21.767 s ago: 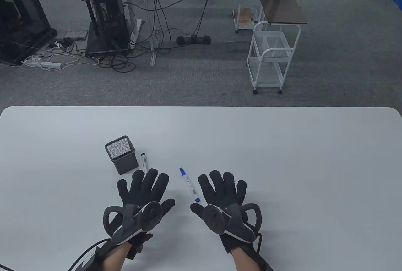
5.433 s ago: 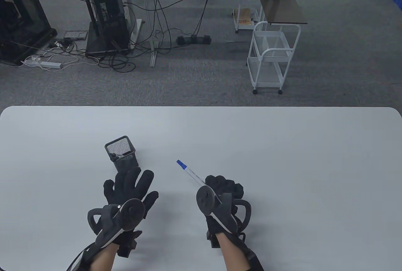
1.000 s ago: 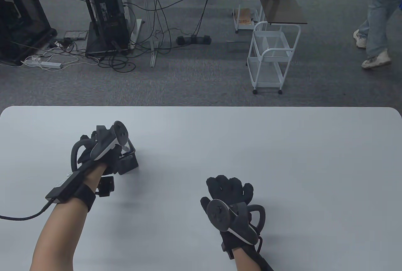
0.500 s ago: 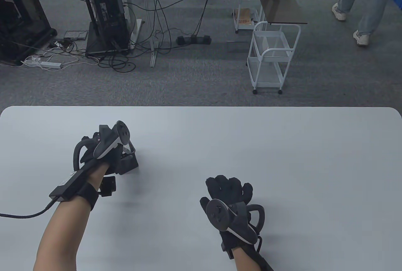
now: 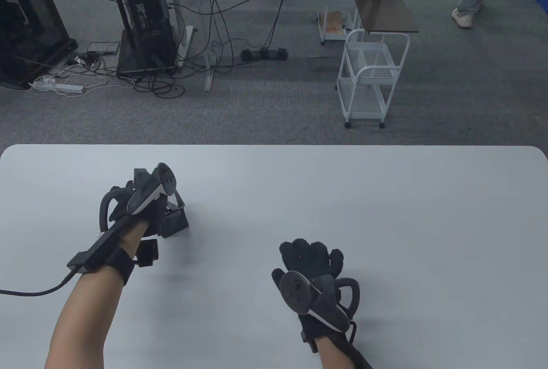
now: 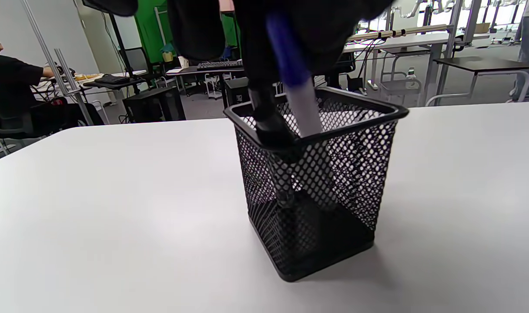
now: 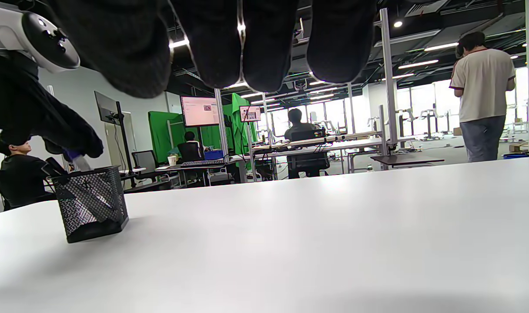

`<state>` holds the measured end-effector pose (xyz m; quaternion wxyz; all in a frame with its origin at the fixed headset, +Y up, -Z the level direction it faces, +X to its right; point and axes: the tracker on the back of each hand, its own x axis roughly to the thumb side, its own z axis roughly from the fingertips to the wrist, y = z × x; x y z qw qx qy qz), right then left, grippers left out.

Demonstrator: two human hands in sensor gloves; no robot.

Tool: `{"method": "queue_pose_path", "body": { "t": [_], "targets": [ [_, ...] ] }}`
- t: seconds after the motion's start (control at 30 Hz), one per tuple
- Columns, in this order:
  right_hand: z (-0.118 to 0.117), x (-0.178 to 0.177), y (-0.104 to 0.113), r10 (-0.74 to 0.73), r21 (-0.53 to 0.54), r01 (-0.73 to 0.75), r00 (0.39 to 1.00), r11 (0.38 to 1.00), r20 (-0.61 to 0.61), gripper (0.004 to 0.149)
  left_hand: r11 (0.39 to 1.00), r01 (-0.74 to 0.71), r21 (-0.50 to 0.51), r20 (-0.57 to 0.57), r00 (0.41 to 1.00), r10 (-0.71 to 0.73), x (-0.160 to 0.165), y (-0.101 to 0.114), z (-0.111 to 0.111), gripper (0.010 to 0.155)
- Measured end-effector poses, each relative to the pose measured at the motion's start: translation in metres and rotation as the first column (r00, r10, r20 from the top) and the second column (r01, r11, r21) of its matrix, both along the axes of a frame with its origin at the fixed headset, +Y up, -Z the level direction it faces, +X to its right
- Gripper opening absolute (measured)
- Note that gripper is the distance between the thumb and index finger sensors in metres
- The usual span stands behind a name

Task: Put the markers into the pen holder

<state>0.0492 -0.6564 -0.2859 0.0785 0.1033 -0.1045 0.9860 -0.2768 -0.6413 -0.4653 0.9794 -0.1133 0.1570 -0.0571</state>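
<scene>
Gloved hands are working at a pale counter [image 5: 325, 197], the left hand [image 5: 128, 204] hovering directly over a black mesh pen holder [image 6: 316, 182] while its fingers are pinching the blue cap end of a blue-capped marker [image 6: 297, 87]. In the left wrist view the marker's white barrel is already reaching down through the holder's open top, tilted slightly, and a black marker [image 6: 271, 126] is leaning inside against the rim on the side nearest that hand. The holder is standing upright on the counter, just beneath and beyond the left palm and well apart from the right hand [image 5: 310, 260], off to that hand's left. The right hand is resting palm down on the counter, its fingers loosely spread and gripping nothing; in the right wrist view its dark fingertips [image 7: 264, 43] are hanging in from the top edge. Trackers are sitting strapped on the backs of both hands, and a cable [image 5: 30, 292] is trailing from the left wrist. Beyond the counter's far edge a white wire cart [image 5: 368, 78] is standing on grey carpet.
</scene>
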Motion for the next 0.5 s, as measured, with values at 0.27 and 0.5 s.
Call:
{"method": "queue_pose_path", "body": {
  "t": [0.27,0.5],
  "targets": [
    [-0.001,0.000,0.000,0.002,0.000,-0.002,1.000,1.000,0.003,0.063,0.999,-0.017,0.035,0.006,1.000,0.016,-0.001,0.008,0.003,0.050],
    [-0.001,-0.001,-0.001,0.008,-0.002,-0.008,1.000,1.000,-0.004,0.063,0.998,0.016,0.063,0.050,0.999,-0.019,-0.003,0.024,0.018,0.051]
  ]
}}
